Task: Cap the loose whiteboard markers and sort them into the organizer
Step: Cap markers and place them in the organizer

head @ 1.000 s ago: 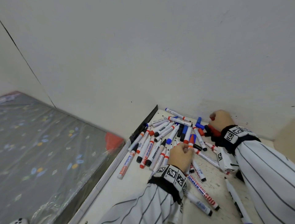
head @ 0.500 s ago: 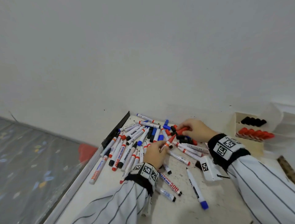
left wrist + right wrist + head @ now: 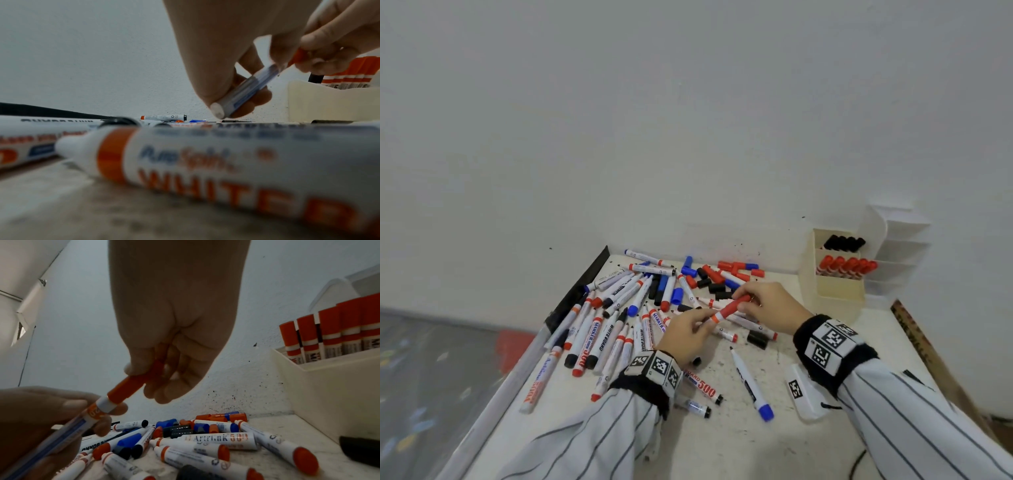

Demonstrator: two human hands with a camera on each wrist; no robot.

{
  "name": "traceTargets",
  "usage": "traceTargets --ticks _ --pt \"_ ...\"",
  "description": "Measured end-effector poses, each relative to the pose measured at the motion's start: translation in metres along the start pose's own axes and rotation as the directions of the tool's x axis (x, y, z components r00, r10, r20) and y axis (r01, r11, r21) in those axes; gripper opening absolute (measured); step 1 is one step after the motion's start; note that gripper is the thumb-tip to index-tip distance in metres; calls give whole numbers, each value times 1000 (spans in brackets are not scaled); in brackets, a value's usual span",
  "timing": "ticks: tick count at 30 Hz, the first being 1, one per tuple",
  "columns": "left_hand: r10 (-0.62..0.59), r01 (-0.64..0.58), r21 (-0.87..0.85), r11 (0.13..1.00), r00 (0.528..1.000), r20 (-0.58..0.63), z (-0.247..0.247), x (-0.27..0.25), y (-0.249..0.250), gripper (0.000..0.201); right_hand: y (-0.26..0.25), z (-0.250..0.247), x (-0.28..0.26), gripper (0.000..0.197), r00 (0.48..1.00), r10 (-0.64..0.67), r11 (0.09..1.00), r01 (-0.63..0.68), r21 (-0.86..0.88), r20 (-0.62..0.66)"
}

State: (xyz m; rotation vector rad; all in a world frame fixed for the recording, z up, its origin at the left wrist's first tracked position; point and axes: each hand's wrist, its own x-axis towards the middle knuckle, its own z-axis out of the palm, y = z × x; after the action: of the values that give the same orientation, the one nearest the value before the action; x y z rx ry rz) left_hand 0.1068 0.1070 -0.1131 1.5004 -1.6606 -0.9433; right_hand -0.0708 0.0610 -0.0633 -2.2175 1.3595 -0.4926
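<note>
While the white-barrelled red whiteboard marker (image 3: 717,316) is being pinched above the table's marker pile by the left hand (image 3: 685,334), its red plastic cap (image 3: 131,383) is being gripped by the right hand (image 3: 770,310); the two are best being kept coaxial and pushed fully home.

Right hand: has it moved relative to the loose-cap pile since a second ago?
Yes. The right hand has come off the pile of loose caps, toward the person, and grips the red cap of the red-banded white marker.

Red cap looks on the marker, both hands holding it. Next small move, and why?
Probably carry the red-capped white marker right to the cream organizer's red row: cap looks seated, right hand grips it, left hand holds the barrel.
</note>
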Motion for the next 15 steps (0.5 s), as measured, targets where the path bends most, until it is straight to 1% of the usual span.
traceTargets --ticks 1,2,4,6,8,10,12,15 --pt "3 -3 -7 1000 1000 11 0 0 -1 31 -1 1 -3 8 1000 26 1000 -26 7 15" --pt "18 -18 -6 1000 1000 20 1 1 -3 33 -1 2 -5 12 998 53 999 -53 10 33" --pt "57 -57 -5 998 998 35 2 1 -4 32 -4 2 -10 30 993 106 994 -106 -4 58" --pt "70 -68 -51 996 997 38 2 1 -3 24 -7 1 -14 38 989 139 990 -138 -23 57" --pt "66 -62 -90 994 996 51 2 1 -2 15 -11 -1 -18 39 988 149 988 -146 -55 46" --pt "74 -68 -94 993 995 67 1 -1 -1 7 -16 -1 -21 41 988 153 986 -151 -72 19" --pt "84 -75 -101 992 993 83 2 -1 0 9 -21 -1 -22 42 986 168 984 -167 -60 8" --pt "93 -85 -100 991 993 77 5 0 -1 15 -24 1 -24 40 980 200 980 -200 -18 12"
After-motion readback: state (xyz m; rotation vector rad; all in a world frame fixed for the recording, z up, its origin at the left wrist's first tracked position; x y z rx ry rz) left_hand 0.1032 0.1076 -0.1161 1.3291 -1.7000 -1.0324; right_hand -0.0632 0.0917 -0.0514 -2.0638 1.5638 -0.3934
